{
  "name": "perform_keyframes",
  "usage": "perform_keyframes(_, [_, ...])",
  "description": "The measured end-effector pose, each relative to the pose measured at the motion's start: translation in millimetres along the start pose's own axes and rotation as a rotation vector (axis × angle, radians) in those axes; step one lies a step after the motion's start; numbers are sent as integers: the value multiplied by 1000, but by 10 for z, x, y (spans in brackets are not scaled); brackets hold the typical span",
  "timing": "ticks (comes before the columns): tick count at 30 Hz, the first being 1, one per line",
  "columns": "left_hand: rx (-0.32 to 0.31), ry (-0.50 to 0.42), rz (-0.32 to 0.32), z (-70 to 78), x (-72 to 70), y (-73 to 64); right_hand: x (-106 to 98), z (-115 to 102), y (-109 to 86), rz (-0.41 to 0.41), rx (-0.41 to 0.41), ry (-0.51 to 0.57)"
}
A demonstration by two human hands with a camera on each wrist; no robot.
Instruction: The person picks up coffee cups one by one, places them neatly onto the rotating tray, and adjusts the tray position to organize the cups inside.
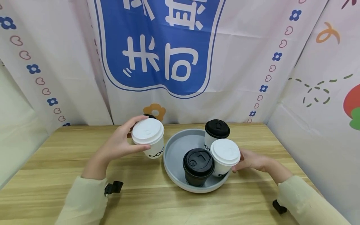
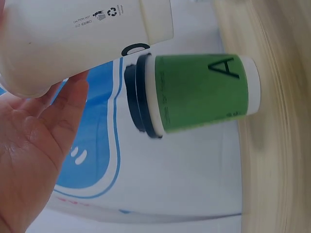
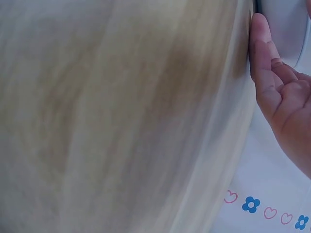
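My left hand point(image 1: 123, 140) grips a white-lidded paper coffee cup point(image 1: 153, 137), upright, left of the round grey tray point(image 1: 175, 168). In the left wrist view, that cup's pale wall point(image 2: 92, 39) fills the upper left. Behind it, a black-lidded green cup point(image 2: 201, 92) stands on the table. My right hand point(image 1: 250, 161) holds the tray's right edge, partly hidden by a white-lidded cup point(image 1: 225, 153). Two black-lidded cups also stand on the tray: a dark one point(image 1: 198, 167) in front and a white one point(image 1: 217, 128) behind. In the right wrist view, fingers point(image 3: 265, 63) lie low beside the tray's wall.
The wooden table point(image 1: 135, 200) ends at a white printed curtain point(image 1: 239, 62) with a large blue panel point(image 1: 157, 40). More white cloth hangs at both sides. A black strap point(image 1: 113, 187) sits by the left sleeve.
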State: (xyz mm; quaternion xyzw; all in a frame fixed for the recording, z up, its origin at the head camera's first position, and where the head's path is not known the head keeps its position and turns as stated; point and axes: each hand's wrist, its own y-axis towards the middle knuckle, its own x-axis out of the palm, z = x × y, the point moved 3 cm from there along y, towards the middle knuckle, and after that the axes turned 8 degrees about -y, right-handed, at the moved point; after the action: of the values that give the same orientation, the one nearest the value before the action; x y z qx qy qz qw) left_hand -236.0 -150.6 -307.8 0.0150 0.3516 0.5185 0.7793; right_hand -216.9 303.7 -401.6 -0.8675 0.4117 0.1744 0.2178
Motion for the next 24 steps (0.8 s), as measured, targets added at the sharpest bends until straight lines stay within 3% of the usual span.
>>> perform_keyframes(8, [23,-65,-59,59,200,147,2,9,-13,12,-3,0])
perform_keyframes(15, [23,-116,-125,22,407,221,10,9,-18,7,-9,-2])
perform_keyframes(24, [55,-158,-141,12,578,301,12,-21,-23,8,-24,-6])
